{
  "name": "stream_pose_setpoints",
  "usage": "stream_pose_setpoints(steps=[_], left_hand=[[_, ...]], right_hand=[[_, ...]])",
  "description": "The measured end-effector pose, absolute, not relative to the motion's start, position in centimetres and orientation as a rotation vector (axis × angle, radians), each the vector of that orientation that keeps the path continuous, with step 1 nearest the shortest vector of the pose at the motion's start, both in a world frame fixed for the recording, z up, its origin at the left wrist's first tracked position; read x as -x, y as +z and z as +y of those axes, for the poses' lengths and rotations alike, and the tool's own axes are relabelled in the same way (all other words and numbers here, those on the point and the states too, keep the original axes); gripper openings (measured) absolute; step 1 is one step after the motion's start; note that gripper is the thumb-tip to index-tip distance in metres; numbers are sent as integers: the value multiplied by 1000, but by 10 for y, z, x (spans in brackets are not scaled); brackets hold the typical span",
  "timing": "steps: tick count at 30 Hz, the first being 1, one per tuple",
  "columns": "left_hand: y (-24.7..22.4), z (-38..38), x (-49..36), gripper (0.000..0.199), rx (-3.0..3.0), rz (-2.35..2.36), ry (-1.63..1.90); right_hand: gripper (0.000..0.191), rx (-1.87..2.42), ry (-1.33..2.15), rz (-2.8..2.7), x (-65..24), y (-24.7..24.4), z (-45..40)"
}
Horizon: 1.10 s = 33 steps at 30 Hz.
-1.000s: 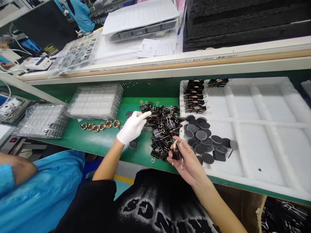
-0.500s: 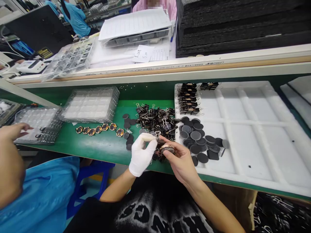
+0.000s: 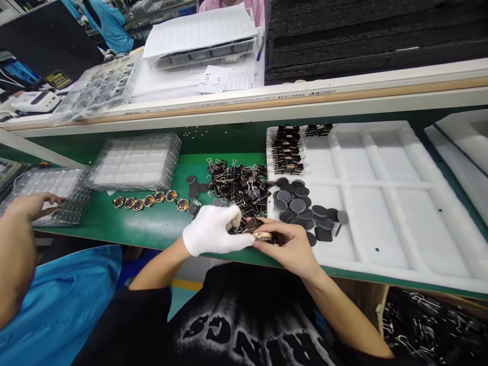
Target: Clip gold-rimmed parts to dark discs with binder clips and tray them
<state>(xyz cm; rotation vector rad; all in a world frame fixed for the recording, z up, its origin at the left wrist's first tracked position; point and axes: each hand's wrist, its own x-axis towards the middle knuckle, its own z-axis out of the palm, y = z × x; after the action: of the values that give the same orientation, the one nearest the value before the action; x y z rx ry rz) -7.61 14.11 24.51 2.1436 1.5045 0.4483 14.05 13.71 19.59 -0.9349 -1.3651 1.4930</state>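
My left hand point(image 3: 215, 231), in a white glove with bare fingertips, is closed on a black binder clip point(image 3: 251, 224) at the edge of a small round piece point(image 3: 263, 236). My bare right hand point(image 3: 293, 246) pinches that round piece from the other side. Just beyond my hands lies a heap of black binder clips point(image 3: 238, 183). Dark round discs point(image 3: 297, 205) are piled to the right, on the white foam tray point(image 3: 343, 203). Clipped pieces point(image 3: 287, 150) stand in a column in the tray's back left compartment.
Gold-rimmed round pieces point(image 3: 148, 201) form a row on the green table point(image 3: 152, 226). Clear plastic trays point(image 3: 133, 160) are stacked behind them. At the left, a co-worker's hand point(image 3: 34, 206) touches another stack point(image 3: 72, 195). A white shelf edge point(image 3: 190, 112) crosses behind.
My left hand has turned and spread around the clip, closer to my right hand. The co-worker's hand has shifted right over the clear trays. The whole view has moved slightly.
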Motion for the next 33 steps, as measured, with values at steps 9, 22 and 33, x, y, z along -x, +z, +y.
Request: stream_pose_setpoints(steps=[9, 22, 33], left_hand=[[256, 144, 71, 32, -2200, 1442, 333], [243, 153, 80, 35, -2093, 1425, 697], [248, 150, 77, 34, -2181, 1345, 691]], right_hand=[[12, 977, 1486, -1549, -154, 198, 139], [20, 1113, 1547, -1333, -165, 202, 151], [17, 980, 1763, -1483, -168, 207, 164]])
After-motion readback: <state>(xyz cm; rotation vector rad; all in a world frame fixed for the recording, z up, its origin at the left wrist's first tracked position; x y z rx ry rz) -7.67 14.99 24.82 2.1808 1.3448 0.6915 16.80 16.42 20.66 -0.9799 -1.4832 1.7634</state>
